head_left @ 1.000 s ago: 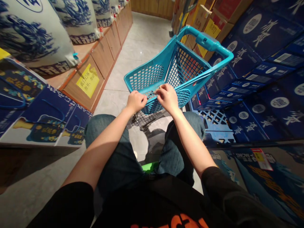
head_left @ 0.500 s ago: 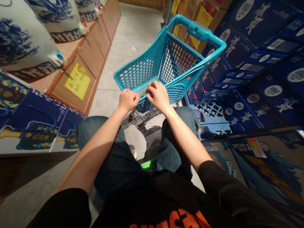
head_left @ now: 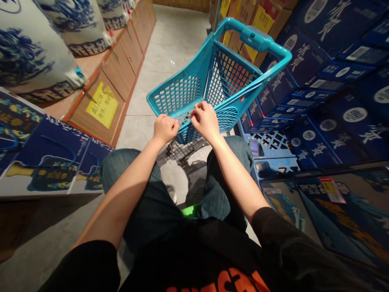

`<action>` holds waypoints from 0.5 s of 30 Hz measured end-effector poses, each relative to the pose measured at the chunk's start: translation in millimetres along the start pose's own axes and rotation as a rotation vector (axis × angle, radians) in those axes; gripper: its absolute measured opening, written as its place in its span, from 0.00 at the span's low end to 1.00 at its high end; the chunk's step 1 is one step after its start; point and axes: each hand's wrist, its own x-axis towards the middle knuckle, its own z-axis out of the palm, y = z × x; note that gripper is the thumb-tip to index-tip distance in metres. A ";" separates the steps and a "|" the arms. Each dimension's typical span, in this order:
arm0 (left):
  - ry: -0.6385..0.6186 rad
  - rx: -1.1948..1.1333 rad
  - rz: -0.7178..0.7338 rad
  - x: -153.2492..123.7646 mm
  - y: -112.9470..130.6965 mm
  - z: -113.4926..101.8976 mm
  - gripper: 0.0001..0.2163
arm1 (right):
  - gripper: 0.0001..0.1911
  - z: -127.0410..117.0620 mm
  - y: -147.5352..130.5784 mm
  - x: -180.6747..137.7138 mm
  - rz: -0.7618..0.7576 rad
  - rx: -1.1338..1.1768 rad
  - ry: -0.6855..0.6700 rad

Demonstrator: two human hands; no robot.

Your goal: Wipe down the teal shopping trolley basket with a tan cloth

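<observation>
A turquoise shopping cart (head_left: 179,91) with mesh sides stands in front of my knees, its handle (head_left: 252,38) on the far side. My left hand (head_left: 165,129) is closed at the left end of the cart's near rim, knuckles up. Beside it, my right hand (head_left: 206,121) curls over the same rim, fingers bent and thumb side toward the left hand. The fingertips of both hands are partly hidden. I see nothing lying in the cart's basket.
Blue beer cartons (head_left: 306,61) are stacked on the right, by a blue plastic pallet (head_left: 273,162) with a phone-like device (head_left: 254,147). Left, large blue-and-white jars (head_left: 27,52) stand on a wooden cabinet (head_left: 118,73) with a yellow sign (head_left: 102,105). Printed boxes (head_left: 54,158) sit nearer.
The view has shifted slightly, so the surroundings sit a little differently in the frame. Both hands stay at the cart's rim, the right one moving slightly to the right.
</observation>
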 end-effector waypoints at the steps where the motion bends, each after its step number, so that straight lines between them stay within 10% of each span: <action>1: 0.004 -0.002 -0.004 -0.1 0.3 0.3 0.22 | 0.10 -0.5 2.9 0.3 0.026 0.003 0.022; 9: 0.012 0.006 0.014 0.2 0.1 -0.3 0.21 | 0.11 2.9 -17.9 -14.1 -0.230 -0.031 -0.134; 15: 0.019 -0.043 0.001 0.5 1.5 0.3 0.21 | 0.12 -4.7 2.3 -6.0 0.049 -0.036 0.008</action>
